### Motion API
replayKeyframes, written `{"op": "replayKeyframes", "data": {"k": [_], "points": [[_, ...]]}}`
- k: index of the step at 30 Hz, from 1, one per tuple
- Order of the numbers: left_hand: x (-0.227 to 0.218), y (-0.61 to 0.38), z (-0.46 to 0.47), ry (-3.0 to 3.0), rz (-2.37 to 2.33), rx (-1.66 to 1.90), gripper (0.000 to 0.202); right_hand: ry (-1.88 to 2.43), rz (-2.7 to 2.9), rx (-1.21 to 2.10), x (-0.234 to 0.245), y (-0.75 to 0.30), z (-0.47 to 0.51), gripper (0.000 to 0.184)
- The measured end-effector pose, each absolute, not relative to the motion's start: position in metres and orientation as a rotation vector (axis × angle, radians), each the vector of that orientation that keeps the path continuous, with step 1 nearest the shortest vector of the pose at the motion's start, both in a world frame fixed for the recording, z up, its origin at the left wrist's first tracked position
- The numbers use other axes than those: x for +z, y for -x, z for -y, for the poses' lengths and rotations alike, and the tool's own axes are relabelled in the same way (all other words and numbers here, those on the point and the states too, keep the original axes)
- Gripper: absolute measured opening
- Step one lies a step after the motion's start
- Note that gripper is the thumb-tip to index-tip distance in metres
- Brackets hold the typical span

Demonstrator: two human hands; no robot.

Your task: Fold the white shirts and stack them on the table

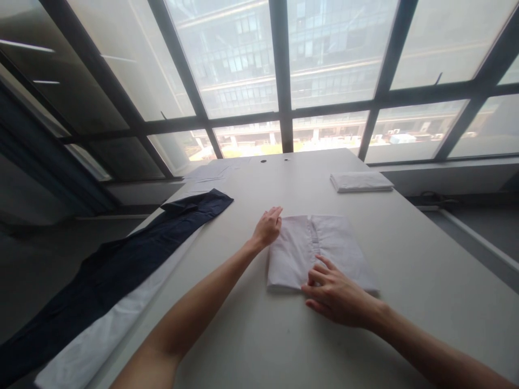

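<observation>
A folded white shirt point(324, 248) lies flat on the white table point(425, 254) in front of me, its button placket facing up. My left hand point(267, 227) rests at the shirt's far left corner, fingers stretched out and flat against the cloth edge. My right hand point(332, 294) lies on the shirt's near edge, fingers spread and pressing down on the fabric. Neither hand grips anything.
A second folded white garment point(360, 181) sits at the back right of the table. A long dark navy garment point(121, 270) lies along the left edge over a white cloth point(101, 340). Flat white pieces point(211, 172) lie at the far left. Big windows point(284, 70) stand behind.
</observation>
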State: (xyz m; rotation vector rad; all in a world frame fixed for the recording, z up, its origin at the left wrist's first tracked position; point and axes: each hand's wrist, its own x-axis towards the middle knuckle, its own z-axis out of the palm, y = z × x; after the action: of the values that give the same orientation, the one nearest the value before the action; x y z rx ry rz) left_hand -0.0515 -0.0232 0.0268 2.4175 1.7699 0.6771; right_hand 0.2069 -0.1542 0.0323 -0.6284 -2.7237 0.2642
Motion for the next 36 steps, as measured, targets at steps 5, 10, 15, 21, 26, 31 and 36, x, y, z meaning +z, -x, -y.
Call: {"op": "replayKeyframes", "data": {"k": [5, 10, 15, 21, 26, 31, 36], "points": [[0.016, 0.006, 0.033, -2.605, -1.541, 0.433, 0.054, 0.633, 2.720, 0.268, 0.031, -0.206, 0.154, 0.018], [-0.001, -0.021, 0.031, -2.590, -1.582, 0.254, 0.058, 0.617, 2.624, 0.360, 0.028, -0.210, 0.154, 0.019], [-0.008, -0.018, 0.032, -2.616, -1.592, 0.310, 0.057, 0.855, 2.191, 0.275, 0.021, -0.222, 0.137, 0.033], [0.009, -0.015, 0.035, -2.612, -1.522, 0.284, 0.056, 1.275, 2.349, 0.132, -0.007, -0.226, 0.119, 0.053], [0.023, -0.015, 0.065, -2.609, -1.475, 0.243, 0.059, 1.318, 2.459, 0.076, -0.014, -0.224, 0.120, 0.055], [0.006, -0.021, 0.098, -2.635, -1.495, 0.249, 0.067, 1.327, 2.463, 0.068, -0.013, -0.223, 0.120, 0.054], [0.006, -0.019, 0.105, -2.633, -1.494, 0.261, 0.070, 1.326, 2.451, 0.058, -0.008, -0.223, 0.120, 0.054]]}}
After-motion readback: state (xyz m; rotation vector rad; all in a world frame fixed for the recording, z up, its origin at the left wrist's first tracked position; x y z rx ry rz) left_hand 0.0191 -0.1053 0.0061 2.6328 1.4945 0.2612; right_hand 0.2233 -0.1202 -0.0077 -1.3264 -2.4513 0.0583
